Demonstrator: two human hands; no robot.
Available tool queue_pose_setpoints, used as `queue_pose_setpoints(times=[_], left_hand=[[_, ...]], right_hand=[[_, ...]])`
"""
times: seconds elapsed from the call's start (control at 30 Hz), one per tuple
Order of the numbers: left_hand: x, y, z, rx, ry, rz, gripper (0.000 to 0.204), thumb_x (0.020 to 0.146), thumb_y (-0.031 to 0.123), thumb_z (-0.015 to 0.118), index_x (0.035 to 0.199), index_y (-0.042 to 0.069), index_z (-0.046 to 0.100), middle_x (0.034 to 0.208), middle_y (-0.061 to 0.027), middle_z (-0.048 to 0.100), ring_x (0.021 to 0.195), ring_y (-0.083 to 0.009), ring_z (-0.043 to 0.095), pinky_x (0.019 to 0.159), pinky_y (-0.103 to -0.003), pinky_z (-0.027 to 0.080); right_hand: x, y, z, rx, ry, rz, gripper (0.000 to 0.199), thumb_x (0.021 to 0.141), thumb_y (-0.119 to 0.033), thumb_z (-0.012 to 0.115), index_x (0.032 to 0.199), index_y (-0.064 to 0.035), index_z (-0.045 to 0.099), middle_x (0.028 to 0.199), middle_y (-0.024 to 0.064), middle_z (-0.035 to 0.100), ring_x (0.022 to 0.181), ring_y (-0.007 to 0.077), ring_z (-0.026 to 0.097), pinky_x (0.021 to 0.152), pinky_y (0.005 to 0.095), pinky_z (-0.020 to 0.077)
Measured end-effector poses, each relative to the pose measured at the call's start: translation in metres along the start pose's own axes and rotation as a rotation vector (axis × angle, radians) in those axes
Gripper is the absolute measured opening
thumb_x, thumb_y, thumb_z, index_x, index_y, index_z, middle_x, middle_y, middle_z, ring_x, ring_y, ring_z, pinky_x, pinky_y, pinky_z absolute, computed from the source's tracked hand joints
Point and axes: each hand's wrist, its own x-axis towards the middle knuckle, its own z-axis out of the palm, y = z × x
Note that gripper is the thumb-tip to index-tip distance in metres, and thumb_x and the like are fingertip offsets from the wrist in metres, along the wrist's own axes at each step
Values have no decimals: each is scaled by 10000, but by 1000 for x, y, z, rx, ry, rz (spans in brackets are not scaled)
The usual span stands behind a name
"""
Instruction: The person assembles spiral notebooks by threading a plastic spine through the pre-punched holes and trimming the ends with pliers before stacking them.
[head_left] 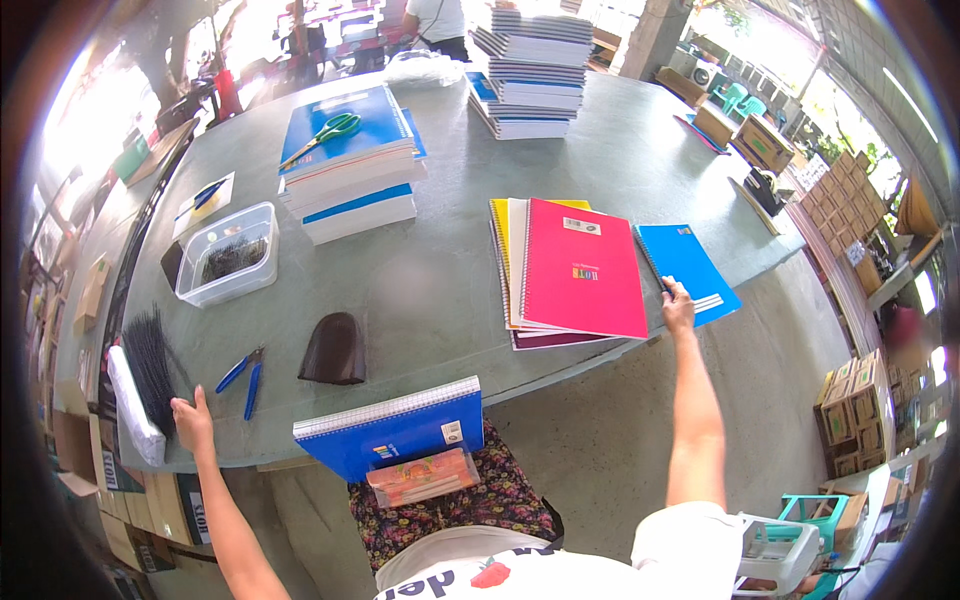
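My right hand (678,303) reaches out to a blue spiral notebook (690,268) at the right end of the grey table (430,290), fingers on its near edge. Beside it lies a fanned pile of notebooks with a pink one (580,268) on top. My left hand (192,420) rests at the table's near left edge, touching a bundle of black cable ties (150,362). On my lap a blue spiral notebook (395,432) stands on edge with a clear packet of orange items (425,476) against it.
Blue pliers (243,375) and a dark pouch (335,350) lie near the front edge. A clear tub (225,255) holds dark pieces. Two notebook stacks stand farther back, one (350,160) with green scissors (325,134) on top, one (535,70) taller. Cardboard boxes (850,420) line the right.
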Motion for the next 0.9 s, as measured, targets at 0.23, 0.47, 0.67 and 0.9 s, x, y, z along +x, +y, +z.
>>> queue_pose_setpoints(times=[0.23,0.47,0.67,0.9], left_hand=[[27,-32,-17,-256,177,88,296,947,314,446,971,23,498,894,-244,587,851,-425,567,734,-460,445],[-32,9,-142,-925,-15,-234,200,942,243,513,887,81,409,612,-40,489,466,-107,476,381,-248,336],[-51,2,-232,-1291,38,-113,156,900,191,592,935,54,526,625,26,478,498,-54,433,415,-169,303],[-68,-19,-202,-1961,-241,-363,297,908,369,532,879,75,569,717,-31,564,579,-113,531,455,-246,437]], right_hand=[[20,-44,-34,373,-116,68,228,877,-171,585,1045,-34,653,1036,141,656,917,201,626,816,312,489],[-123,-398,-68,715,-596,-846,166,808,-172,634,894,-32,657,992,103,659,915,249,631,773,352,513],[-189,-476,-12,644,-660,-781,302,765,-177,670,1042,-65,623,1010,88,641,914,272,606,785,392,474],[-204,-457,-19,754,-214,-1118,321,671,-94,619,986,-128,663,1002,53,636,921,209,612,774,362,488]])
